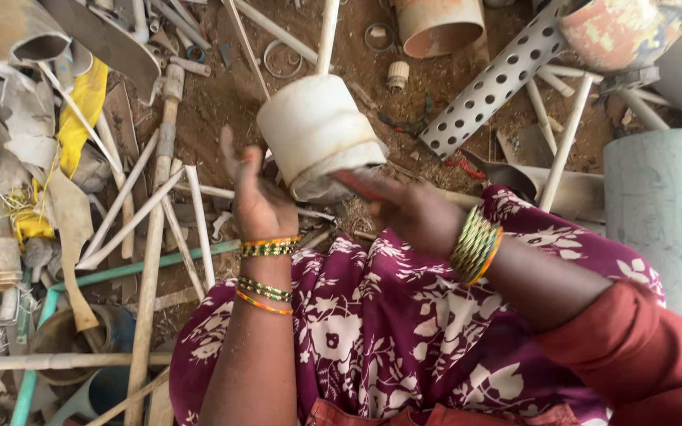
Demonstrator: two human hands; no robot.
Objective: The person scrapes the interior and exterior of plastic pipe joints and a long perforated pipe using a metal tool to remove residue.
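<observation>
Here, on bare brown dirt point(222, 102), scrap lies all round my knees. Largest: the pale blue-grey drum point(665, 213) standing upright at my right, well apart from my hands. Above it a rusty painted pot point(625, 28), and leaning down from it a perforated grey pipe point(499, 79), tilted so its lower end rests near the middle of the heap. An orange-brown pipe mouth point(436, 28) sits at the top, open end toward me.

My lap is covered by maroon floral cloth point(372, 331), spread as a working surface under both forearms.

The white ribbed plastic fitting point(321, 134) is centre frame, raised off the ground above my lap, with a thin white tube point(327, 31) coming out of its far end. My right hand point(408, 213) is under its lower rim, fingers curled up against it, so I judge that hand carries the weight; the exact grip is blurred and I cannot tell how tightly it closes. Green and gold bangles point(477, 244) sit at that wrist.

My left hand point(258, 197) is just beside the fitting, palm open, fingers spread wide and holding nothing. Beaded bangles point(268, 248) ring that wrist.

Left of me: thin white conduit sticks point(199, 225) crossed loosely, a green pipe point(144, 268) lying flat, yellow sheeting point(80, 110) crumpled.
</observation>
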